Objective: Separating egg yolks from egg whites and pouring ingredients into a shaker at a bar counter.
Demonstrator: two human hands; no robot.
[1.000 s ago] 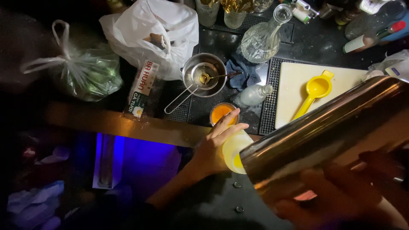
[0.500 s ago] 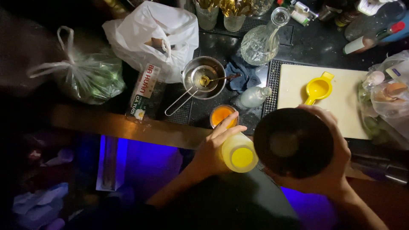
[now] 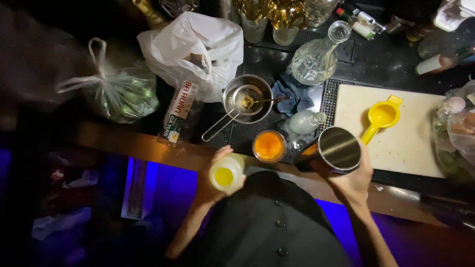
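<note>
My left hand is closed around a small clear cup of yellow liquid, held over the wooden counter edge close to my body. My right hand grips a steel shaker tin from below, its mouth tilted up at the counter edge beside the white cutting board. A small glass of orange liquid stands on the bar mat between the two hands, touched by neither.
A metal strainer pan with a spoon, a blue cloth, a small bottle and a glass decanter lie behind. A yellow citrus squeezer rests on the board. Plastic bags crowd the left.
The shaker tin has dropped from close to the camera down to the counter edge. My left hand has drawn the yellow cup left, away from the orange glass.
</note>
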